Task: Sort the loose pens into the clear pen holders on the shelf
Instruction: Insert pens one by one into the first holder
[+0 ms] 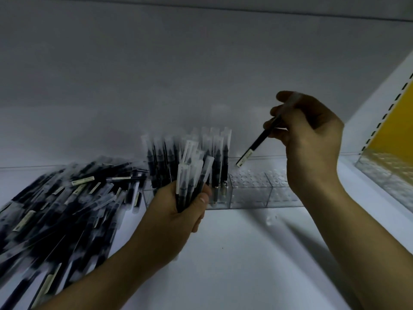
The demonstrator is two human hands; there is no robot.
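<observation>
A large heap of loose black pens (62, 209) with clear caps lies on the white shelf (245, 253) at the left. My left hand (178, 211) grips a bundle of several pens (193, 175), caps up, in front of the clear pen holders. The left holder (220, 198) has several pens standing in it. My right hand (306, 139) pinches a single black pen (257, 144), tilted with its labelled end pointing down-left over the middle holder (248, 191), which shows no pens in its holes.
Another clear holder (281, 191) stands to the right of the middle one, partly behind my right wrist. A further clear holder (384, 171) sits on the neighbouring shelf at the far right, by a yellow panel (393, 117) and a slotted upright. The shelf's back wall rises behind.
</observation>
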